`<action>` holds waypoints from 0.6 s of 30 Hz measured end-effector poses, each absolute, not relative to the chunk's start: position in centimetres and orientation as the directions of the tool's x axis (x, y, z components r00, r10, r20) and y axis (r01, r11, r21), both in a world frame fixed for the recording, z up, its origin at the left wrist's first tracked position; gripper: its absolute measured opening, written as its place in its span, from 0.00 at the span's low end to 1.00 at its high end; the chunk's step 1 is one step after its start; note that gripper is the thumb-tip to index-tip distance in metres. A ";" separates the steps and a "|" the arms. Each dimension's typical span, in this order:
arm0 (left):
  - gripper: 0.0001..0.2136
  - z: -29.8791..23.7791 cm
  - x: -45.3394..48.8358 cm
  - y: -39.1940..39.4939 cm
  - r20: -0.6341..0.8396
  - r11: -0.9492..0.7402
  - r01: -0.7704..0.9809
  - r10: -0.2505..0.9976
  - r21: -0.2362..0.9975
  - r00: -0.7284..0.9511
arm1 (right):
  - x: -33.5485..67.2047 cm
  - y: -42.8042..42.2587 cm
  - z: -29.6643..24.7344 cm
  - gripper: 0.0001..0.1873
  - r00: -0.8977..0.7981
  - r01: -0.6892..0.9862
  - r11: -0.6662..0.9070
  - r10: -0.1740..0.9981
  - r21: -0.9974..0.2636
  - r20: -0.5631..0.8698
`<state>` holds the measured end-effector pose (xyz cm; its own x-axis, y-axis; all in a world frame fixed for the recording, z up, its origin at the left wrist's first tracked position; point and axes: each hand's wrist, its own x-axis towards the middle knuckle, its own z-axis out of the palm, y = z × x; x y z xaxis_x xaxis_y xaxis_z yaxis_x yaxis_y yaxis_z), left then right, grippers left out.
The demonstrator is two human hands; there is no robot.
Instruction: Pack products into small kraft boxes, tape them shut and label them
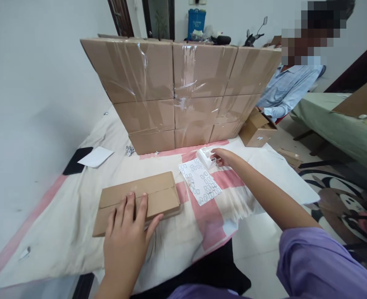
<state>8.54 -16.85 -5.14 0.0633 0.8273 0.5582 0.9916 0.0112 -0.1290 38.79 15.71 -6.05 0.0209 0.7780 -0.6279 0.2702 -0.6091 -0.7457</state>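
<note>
A flat, closed brown cardboard box [158, 193] lies on the cloth-covered surface. My left hand [125, 230] rests flat on its near side with the fingers spread. Farther off to the right, my right hand [222, 157] has its fingers curled round the edge of a white plastic object [204, 158] that looks like a tape dispenser. That object stands at the far end of a white paper sheet [198, 180], which is printed with many small outlined shapes. My fingers partly hide the white object.
A wall of stacked, taped cartons [173, 95] stands behind. At its right is an open carton [258, 131], beside a person in a light blue shirt [287, 91]. A black flat item [72, 164] and a blank white paper [95, 158] lie at left; a crumpled silvery bit [129, 150] lies near the stack.
</note>
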 end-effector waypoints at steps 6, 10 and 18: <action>0.27 -5.1 8.6 -17.0 0.577 0.024 0.994 0.816 -0.111 0.044 | 37.9 14.6 -6.5 0.18 0.067 0.235 -0.582 0.809 -0.779 -0.584; 0.27 -5.1 8.5 -16.9 0.588 0.017 0.992 0.806 -0.122 0.059 | 37.7 13.9 -7.2 0.18 0.093 0.222 -0.540 0.840 -0.812 -0.534; 0.27 -5.0 8.3 -16.8 0.569 0.002 0.994 0.820 -0.108 0.060 | 38.3 14.0 -7.6 0.10 0.101 0.257 -0.487 0.872 -0.835 -0.478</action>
